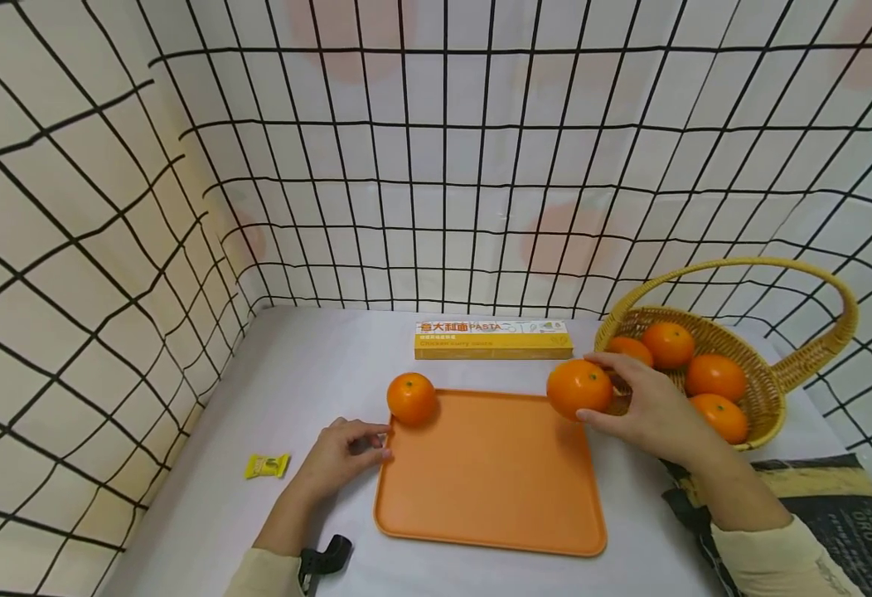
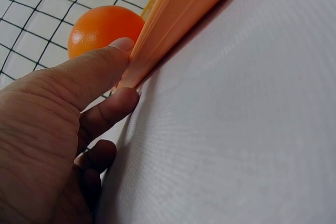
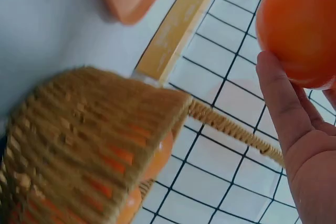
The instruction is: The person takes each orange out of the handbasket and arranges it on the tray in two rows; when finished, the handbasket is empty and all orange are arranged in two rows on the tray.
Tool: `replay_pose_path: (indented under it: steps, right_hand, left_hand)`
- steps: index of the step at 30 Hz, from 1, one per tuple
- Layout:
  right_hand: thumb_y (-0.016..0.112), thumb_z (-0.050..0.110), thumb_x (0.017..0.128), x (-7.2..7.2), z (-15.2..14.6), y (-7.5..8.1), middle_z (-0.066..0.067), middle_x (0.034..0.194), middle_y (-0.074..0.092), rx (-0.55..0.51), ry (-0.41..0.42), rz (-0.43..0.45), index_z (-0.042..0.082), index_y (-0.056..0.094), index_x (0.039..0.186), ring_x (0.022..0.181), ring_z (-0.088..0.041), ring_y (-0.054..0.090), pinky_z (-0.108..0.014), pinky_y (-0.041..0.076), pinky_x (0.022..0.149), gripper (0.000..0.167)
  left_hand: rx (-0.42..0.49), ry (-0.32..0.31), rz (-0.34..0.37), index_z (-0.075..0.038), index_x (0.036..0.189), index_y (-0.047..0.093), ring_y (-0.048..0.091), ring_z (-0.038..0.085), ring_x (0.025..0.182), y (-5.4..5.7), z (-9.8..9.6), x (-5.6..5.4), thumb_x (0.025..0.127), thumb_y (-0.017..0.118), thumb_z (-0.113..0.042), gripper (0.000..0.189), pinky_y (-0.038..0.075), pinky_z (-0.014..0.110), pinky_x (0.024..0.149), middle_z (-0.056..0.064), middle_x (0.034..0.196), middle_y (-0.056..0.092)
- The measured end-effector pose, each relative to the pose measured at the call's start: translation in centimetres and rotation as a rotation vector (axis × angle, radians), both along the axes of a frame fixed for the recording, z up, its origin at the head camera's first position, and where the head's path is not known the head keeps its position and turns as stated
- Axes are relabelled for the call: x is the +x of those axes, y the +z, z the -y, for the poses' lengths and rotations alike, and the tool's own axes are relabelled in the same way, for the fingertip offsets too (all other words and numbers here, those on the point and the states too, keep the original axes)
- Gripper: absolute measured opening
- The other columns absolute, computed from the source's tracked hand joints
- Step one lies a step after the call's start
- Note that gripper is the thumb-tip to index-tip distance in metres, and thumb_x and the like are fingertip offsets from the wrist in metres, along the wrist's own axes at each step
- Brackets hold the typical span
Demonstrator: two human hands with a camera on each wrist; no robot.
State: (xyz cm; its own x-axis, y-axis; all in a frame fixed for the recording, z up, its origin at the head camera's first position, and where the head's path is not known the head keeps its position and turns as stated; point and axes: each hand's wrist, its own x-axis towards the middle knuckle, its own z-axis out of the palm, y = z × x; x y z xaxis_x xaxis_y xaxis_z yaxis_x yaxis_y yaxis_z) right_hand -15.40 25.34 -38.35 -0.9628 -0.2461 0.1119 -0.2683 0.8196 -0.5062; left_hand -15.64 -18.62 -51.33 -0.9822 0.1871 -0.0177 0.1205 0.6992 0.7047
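Right of centre in the head view, the right hand (image 1: 648,412) grasps an orange (image 1: 576,390) between thumb and fingers. The fruit overlaps the upper right corner of the tray (image 1: 488,474) in the frame; the right wrist view shows it outside the basket (image 1: 763,391), set against the grid wall. Gap between fruit and tray: cannot tell.

At the tray's left edge, the left hand (image 1: 342,454) pinches the rim, thumb on one side and a fingertip on the other. Just above that hand in the frame, a second orange (image 1: 410,398) sits at the tray's upper left corner.

Relation judged decisive: the held fruit lies on the left, tray-facing side of the right palm, with the basket and its more numerous oranges (image 1: 715,376) on the right. The tray's long axis runs left to right, its surface extending left and below the grip. Right hand nearer the upper right corner; left hand nearer the second orange. Pasta box (image 1: 492,341) lies parallel, roughly, beyond the tray's upper edge.
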Motion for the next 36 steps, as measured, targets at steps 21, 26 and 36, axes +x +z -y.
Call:
replay_pose_path:
  steps: [21,26,36]
  right_hand:
    - [0.087,0.033,0.082,-1.5,5.2,-3.9,-0.016,0.146,0.049,-0.231,0.022,0.097,0.012,0.049,0.147,0.125,-0.036,0.059,-0.048,0.056,0.096,0.078]
    - [0.086,0.031,0.083,-2.0,6.3,-5.2,-0.016,0.145,0.05,-0.236,0.033,0.13,0.014,0.049,0.147,0.122,-0.036,0.062,-0.046,0.056,0.096,0.076]
    - [0.087,0.034,0.081,-3.0,9.2,-6.9,-0.012,0.144,0.054,-0.197,0.052,0.172,0.012,0.052,0.146,0.122,-0.03,0.061,-0.05,0.051,0.103,0.077]
  left_hand:
    - [0.013,-0.003,-0.023,-0.031,0.113,0.078,0.049,0.008,0.088,-0.1,-0.1,0.1,0.082,0.086,-0.034,0.032,0.037,0.027,0.08,-0.023,0.084,0.062]
    - [0.024,0.001,-0.002,-0.031,0.112,0.078,0.048,0.008,0.087,-0.2,-0.2,0.2,0.081,0.087,-0.035,0.032,0.036,0.027,0.08,-0.022,0.084,0.063]
    - [0.01,0.008,0.0,-0.029,0.111,0.078,0.048,0.009,0.086,0.0,-0.2,-0.1,0.081,0.087,-0.034,0.032,0.036,0.027,0.079,-0.021,0.084,0.064]
